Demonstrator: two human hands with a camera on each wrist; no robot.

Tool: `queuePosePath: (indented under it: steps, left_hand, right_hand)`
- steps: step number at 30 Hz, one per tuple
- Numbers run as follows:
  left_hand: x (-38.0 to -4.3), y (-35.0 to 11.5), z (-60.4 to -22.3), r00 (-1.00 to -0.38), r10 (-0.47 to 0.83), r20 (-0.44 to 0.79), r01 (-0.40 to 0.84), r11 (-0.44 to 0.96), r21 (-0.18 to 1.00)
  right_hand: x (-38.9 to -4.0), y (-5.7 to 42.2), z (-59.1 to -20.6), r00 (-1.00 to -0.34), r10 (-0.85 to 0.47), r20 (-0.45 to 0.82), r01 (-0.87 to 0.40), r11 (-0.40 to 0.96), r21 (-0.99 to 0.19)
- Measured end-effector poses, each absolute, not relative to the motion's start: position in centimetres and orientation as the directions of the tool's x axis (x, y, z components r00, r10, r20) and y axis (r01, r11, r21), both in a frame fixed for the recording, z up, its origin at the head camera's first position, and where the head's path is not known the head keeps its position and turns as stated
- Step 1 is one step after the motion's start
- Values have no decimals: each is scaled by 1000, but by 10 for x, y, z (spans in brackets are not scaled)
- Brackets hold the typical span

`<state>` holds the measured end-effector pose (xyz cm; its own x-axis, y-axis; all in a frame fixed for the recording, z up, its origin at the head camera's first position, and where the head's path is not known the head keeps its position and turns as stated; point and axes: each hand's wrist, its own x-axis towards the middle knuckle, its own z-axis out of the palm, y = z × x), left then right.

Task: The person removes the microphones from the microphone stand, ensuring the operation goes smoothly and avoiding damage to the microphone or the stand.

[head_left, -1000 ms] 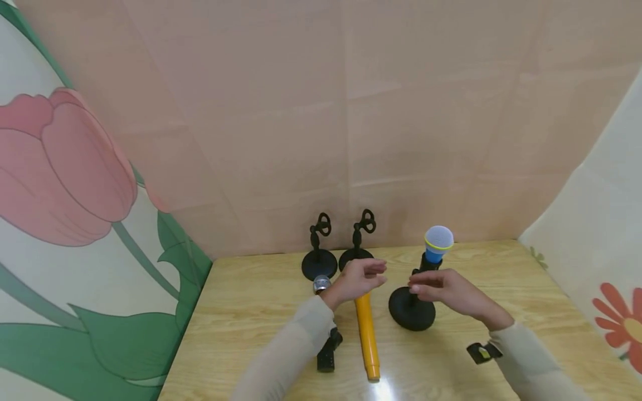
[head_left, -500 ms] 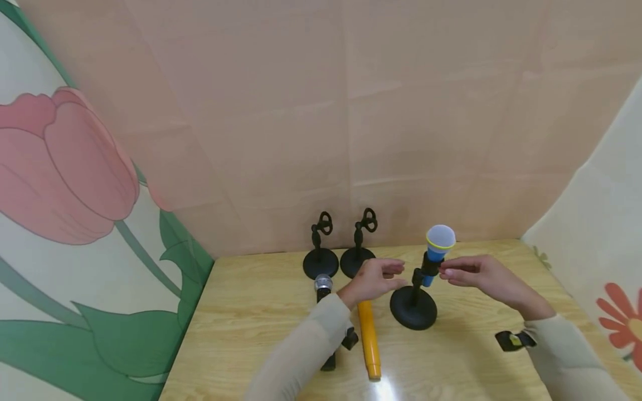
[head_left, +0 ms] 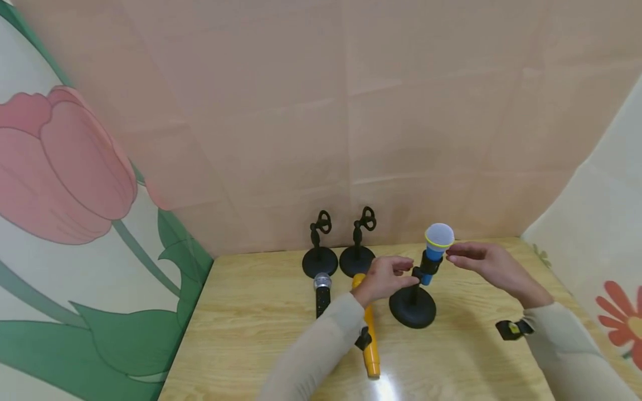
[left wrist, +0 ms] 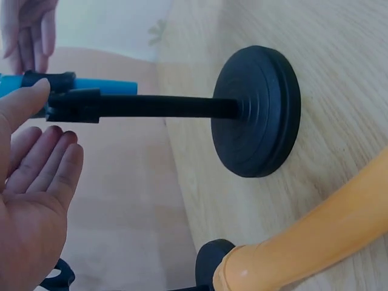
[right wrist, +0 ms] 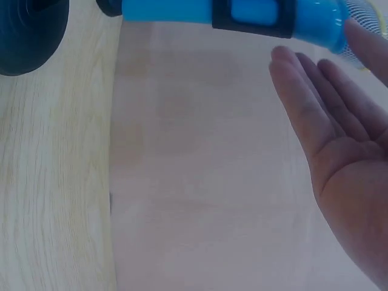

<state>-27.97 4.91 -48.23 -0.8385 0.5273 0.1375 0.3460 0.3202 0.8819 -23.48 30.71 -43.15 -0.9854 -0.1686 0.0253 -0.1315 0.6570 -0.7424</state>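
Note:
A blue microphone (head_left: 435, 252) with a white mesh head and yellow ring sits tilted in the clip of a black desk stand (head_left: 413, 307). My left hand (head_left: 385, 278) is at the stand's upper part. In the left wrist view its thumb (left wrist: 27, 100) overlaps the clip, with the straight fingers below it. My right hand (head_left: 485, 264) is just right of the microphone head, fingers extended. In the right wrist view the right fingertips (right wrist: 285, 57) are close beside the blue body and the thumb overlaps the mesh head.
Two more black stands (head_left: 319, 262) with ring clips stand at the table's back edge by the wall. A yellow tube-like microphone (head_left: 371, 351) and a black microphone with silver head (head_left: 323, 289) lie left of the blue one, partly behind my left arm.
My left hand has moved right, from above the yellow microphone to the stand. The right hand has gone from the stand's left side to the microphone's right and upward. The stand stays put.

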Motion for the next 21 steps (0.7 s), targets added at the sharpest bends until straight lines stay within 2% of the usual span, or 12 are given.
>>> queuePosePath:
  steps: [5, 14, 21]
  left_hand:
    - [-279, 57, -485, -849, 506, 156, 351, 317, 881]
    - [-278, 66, -491, -864, 464, 193, 396, 390, 831]
    - [-277, 68, -488, -888, 433, 156, 350, 416, 839]
  right_hand:
    - [-244, 306, -436, -985, -157, 69, -157, 666, -729]
    - [-257, 300, -447, -970, -209, 124, -226, 581, -782]
    - [-259, 295, -446, -969, -192, 157, -240, 564, -791]
